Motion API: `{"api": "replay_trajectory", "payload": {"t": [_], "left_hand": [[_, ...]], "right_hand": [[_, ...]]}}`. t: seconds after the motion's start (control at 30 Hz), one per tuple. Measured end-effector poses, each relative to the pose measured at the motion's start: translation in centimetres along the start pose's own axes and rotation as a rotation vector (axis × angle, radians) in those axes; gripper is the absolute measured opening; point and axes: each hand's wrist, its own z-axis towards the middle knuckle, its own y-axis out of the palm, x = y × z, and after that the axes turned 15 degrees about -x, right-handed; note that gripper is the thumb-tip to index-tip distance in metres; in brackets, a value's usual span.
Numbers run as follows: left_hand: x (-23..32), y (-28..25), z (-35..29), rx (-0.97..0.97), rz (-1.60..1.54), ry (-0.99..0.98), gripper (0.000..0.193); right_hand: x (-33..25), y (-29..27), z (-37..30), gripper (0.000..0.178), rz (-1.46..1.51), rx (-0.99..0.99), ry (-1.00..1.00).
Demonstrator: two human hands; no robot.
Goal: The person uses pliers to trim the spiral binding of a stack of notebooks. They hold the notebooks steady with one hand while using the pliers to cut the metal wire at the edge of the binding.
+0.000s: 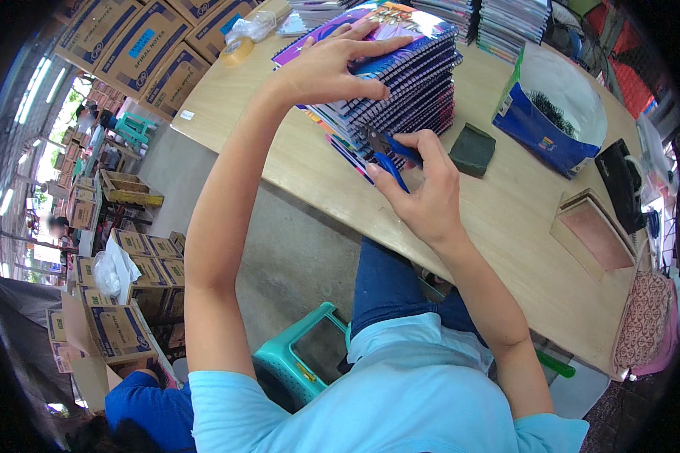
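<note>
While the left hand (pixel 326 66) spreads open, palm down on a glossy notebook stack (pixel 423 84), the right hand (pixel 434 181) grips pliers (pixel 386 161) by their smooth blue handles, tips beside the stack's ridged spirals. The stack stands near the front edge of a pale table (pixel 506 234). Just right lies a dark, squarish block (pixel 472 151); open surface stretches from it toward that edge, a blue bag (pixel 527 124) beyond.

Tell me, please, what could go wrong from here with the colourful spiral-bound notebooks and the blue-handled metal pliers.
The pliers, held in the right hand, are close to the dark spiral bindings and could bend or nick one. The tall, uneven notebook stack might slide if the left hand, spread on top, pushes sideways.
</note>
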Motion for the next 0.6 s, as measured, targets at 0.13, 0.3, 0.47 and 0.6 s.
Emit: {"api": "replay_trajectory", "payload": {"t": [0.13, 0.3, 0.47, 0.6], "left_hand": [[-0.1, 0.1, -0.1, 0.018, 0.034, 0.008, 0.073], [0.0, 0.2, -0.1, 0.015, 0.037, 0.009, 0.074], [-1.0, 0.6, 0.0, 0.029, 0.07, 0.012, 0.073], [-0.9, 0.5, 0.0, 0.034, 0.078, 0.013, 0.073]], "right_hand": [[0.1, 0.3, 0.4, 0.034, -0.154, 0.047, -0.096], [1.6, -0.9, 1.4, 0.032, 1.225, -0.522, 0.506], [0.7, 0.6, 0.2, 0.034, 0.103, -0.05, 0.015], [1.3, 1.4, 0.0, 0.034, -0.158, 0.069, -0.136]]}}
